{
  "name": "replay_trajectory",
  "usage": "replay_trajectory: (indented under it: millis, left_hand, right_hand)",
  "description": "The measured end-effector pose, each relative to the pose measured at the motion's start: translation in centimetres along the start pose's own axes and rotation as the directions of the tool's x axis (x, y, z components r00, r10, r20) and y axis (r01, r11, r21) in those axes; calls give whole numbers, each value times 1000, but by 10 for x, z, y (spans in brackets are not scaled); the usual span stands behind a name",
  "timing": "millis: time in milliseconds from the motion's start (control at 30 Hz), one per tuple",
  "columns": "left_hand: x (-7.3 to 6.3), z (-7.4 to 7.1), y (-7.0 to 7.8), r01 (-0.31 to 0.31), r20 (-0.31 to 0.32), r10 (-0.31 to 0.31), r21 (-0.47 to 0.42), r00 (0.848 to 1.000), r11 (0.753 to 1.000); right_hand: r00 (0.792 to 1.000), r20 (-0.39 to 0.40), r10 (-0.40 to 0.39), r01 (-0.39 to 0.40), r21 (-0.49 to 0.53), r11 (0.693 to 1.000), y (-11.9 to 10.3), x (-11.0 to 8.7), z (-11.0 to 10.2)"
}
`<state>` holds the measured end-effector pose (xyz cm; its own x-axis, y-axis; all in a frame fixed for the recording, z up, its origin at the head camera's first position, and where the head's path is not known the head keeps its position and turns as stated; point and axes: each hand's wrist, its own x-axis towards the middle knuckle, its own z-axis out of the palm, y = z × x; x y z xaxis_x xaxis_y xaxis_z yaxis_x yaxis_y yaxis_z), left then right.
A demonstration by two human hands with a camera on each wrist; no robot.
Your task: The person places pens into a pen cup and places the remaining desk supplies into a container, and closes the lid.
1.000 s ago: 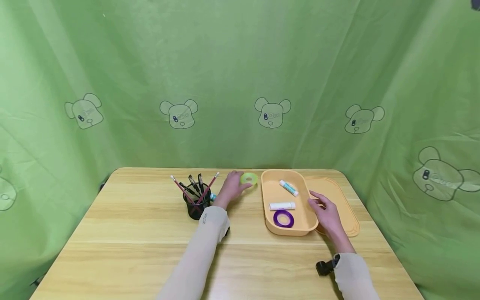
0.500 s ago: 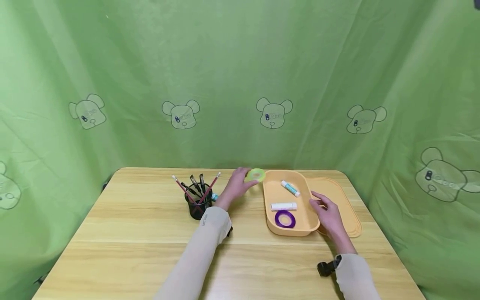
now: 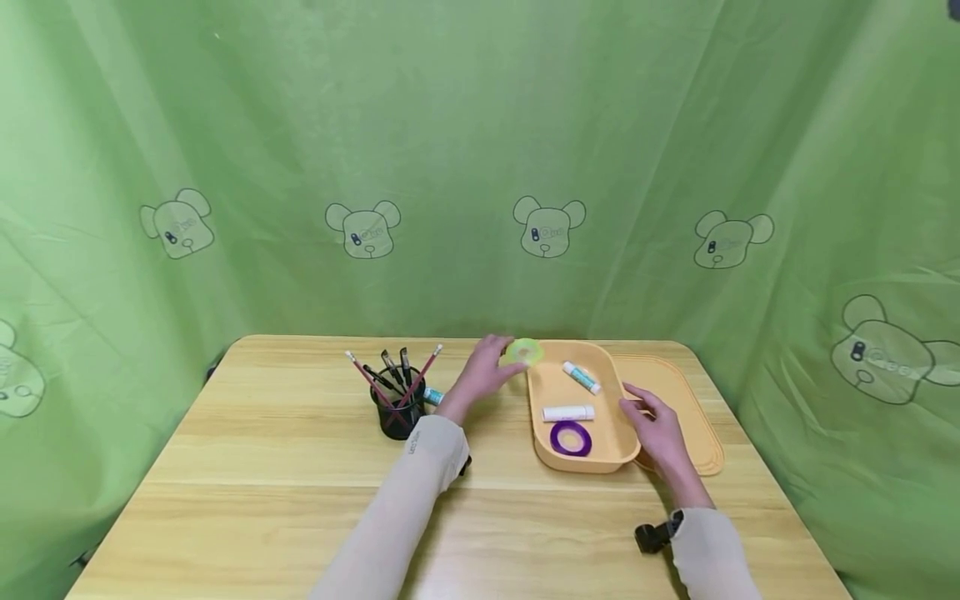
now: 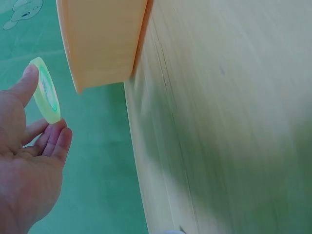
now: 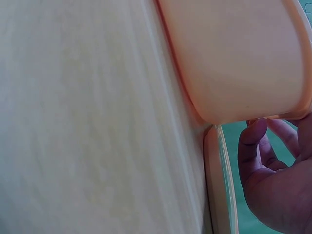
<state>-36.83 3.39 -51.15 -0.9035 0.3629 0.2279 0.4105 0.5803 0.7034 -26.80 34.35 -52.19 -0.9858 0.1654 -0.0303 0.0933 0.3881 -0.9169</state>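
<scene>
My left hand [image 3: 482,372] pinches a yellow-green roll of tape [image 3: 535,352] between thumb and fingers, over the far left corner of an orange box [image 3: 581,466]. In the left wrist view the tape roll [image 4: 40,100] stands on edge, off the table, beside the box wall [image 4: 105,44]. Inside the box lie a blue-and-white glue stick [image 3: 581,377], a white tube [image 3: 567,413] and a purple ring-shaped roll [image 3: 555,439]. My right hand [image 3: 660,429] touches the box's right side with loosely bent fingers; the right wrist view shows its fingertips [image 5: 256,129] at the box wall.
An orange lid [image 3: 686,400] lies flat right of the box, partly beneath my right hand. Left of my left forearm stands a black mesh pen holder [image 3: 397,421] with pencils and pens. Behind it a small blue tube [image 3: 432,396] lies on the wooden table [image 3: 262,450].
My left hand has lifted the yellow-green tape roll from the table and carried it right to the box's far left corner. The right hand stays at the box's side.
</scene>
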Motion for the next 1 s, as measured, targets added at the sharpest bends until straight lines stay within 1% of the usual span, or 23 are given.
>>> replay_trajectory:
  millis: [100,200,333,467,567,733,900,1000]
  left_hand:
    - [0,3,3,-18,6,18,2,1000,1000]
    - [2,8,6,-36,11,36,16,999,999]
    - [3,16,10,-42,29,42,32,999,999]
    - [4,24,15,-48,50,46,36,998,998]
    - [5,32,18,-63,68,59,61,996,996]
    - [6,42,23,-90,95,76,146,993,985]
    - [6,48,26,-106,104,81,256,991,961]
    - [7,51,26,-107,106,79,298,991,948]
  right_hand:
    - [1000,1,-3,3,-1,1000,1,0,0]
    - [1000,-4,-8,7,-12,1000,11,5,1]
    - [1000,-13,-25,24,-40,999,21,10,3]
    - [999,-22,-31,30,-52,998,23,11,4]
    - [999,-23,-29,28,-45,999,23,10,3]
    - [1000,-7,-24,24,-35,999,18,9,1]
    - [1000,-5,-5,5,-16,1000,12,8,1]
    - [1000,-17,-19,19,-22,1000,15,8,2]
